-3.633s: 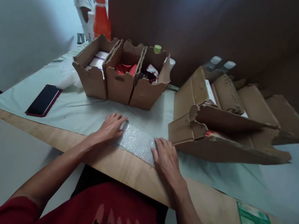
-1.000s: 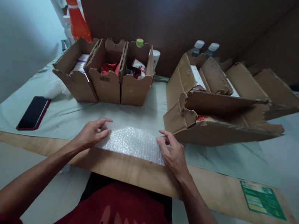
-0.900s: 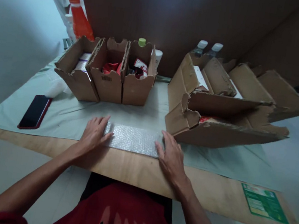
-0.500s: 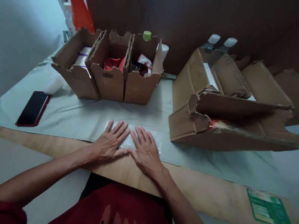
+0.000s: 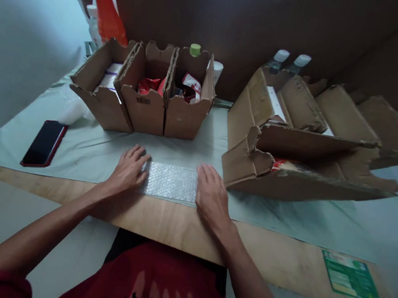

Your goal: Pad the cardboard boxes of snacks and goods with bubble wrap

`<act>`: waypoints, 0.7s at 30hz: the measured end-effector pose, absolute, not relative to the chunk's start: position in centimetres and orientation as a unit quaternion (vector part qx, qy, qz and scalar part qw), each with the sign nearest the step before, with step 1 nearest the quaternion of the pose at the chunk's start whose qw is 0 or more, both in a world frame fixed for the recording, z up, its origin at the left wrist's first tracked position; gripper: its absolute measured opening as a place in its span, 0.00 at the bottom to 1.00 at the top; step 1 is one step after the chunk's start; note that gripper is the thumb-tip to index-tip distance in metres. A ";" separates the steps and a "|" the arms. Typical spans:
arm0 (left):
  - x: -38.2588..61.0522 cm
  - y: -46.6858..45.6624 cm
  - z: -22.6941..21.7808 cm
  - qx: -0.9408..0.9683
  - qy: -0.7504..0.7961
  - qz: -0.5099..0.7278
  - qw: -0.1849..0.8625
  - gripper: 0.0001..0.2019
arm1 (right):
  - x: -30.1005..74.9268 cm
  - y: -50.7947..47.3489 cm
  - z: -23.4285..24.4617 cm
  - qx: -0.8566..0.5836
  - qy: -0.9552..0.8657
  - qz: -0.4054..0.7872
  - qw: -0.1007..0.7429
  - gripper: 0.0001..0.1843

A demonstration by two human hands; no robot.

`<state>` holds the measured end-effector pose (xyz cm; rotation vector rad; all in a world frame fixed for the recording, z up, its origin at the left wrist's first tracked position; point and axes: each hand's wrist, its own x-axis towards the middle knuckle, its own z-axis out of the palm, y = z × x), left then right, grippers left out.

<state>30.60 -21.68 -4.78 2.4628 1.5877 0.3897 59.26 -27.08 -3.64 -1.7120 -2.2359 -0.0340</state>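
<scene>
A flat rectangular sheet of bubble wrap (image 5: 171, 182) lies on the cloth near the table's front edge. At its left end is my left hand (image 5: 128, 168), fingers curled and closed on that edge, thumb nearer to me. My right hand (image 5: 212, 194) is closed at the opposite end, with its fingers pressed together along the sheet's right edge; its thumb is mostly hidden. Between the hands the sheet's bubbled surface shows, lying flat.
Three cardboard boxes (image 5: 147, 115) holding packets stand behind the sheet. More cardboard boxes (image 5: 291, 184) crowd the right side, close to my right hand. A phone (image 5: 44, 143) lies at left. A green printed sheet (image 5: 351, 277) is on the wooden edge. Bottles, one orange (image 5: 109, 14), stand behind.
My hands have moved apart from the middle of the bubble wrap to its two ends. The sheet's middle, covered by my flat hands before, now shows.
</scene>
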 end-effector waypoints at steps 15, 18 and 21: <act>38.5 -16.4 0.7 0.885 0.425 0.171 0.082 0.23 | 58.3 -35.0 -2.4 -0.634 -0.645 0.325 0.275 0.31; 40.2 -16.6 -0.3 0.901 0.376 0.186 0.112 0.31 | 57.0 -35.8 -3.3 -0.624 -0.651 0.318 0.292 0.23; 38.2 -21.3 -1.5 0.897 0.340 0.215 0.185 0.30 | 56.8 -35.9 -3.5 -0.614 -0.636 0.346 0.314 0.18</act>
